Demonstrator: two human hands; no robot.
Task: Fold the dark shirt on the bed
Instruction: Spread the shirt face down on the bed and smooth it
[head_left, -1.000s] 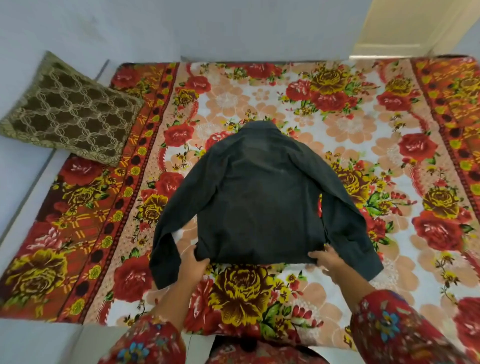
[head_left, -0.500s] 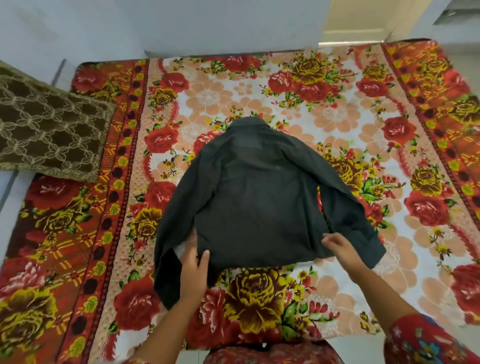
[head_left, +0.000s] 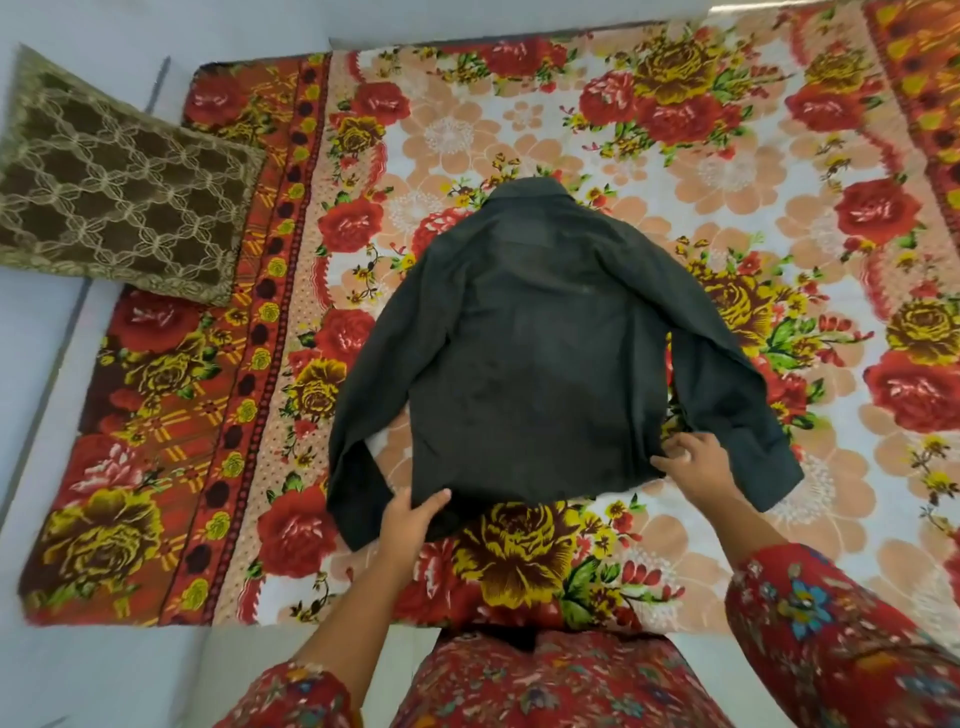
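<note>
The dark shirt (head_left: 535, 358) lies back-up on the bed, collar at the far end and both sleeves angled down along its sides. My left hand (head_left: 413, 514) pinches the shirt's lower left hem corner, thumb on top of the cloth. My right hand (head_left: 693, 460) rests at the lower right hem corner with the fingers curled onto the edge, beside the right sleeve. The shirt's front is hidden underneath.
The bed wears a floral sheet (head_left: 519, 124) in red, yellow and peach. A brown patterned cushion (head_left: 114, 192) sits at the far left edge. The bed's near edge runs just in front of my red floral sleeves (head_left: 852, 644).
Both hands have shifted along the shirt's bottom hem; my left hand moved from the left sleeve area onto the hem corner. The camera has moved closer and tilted down.
</note>
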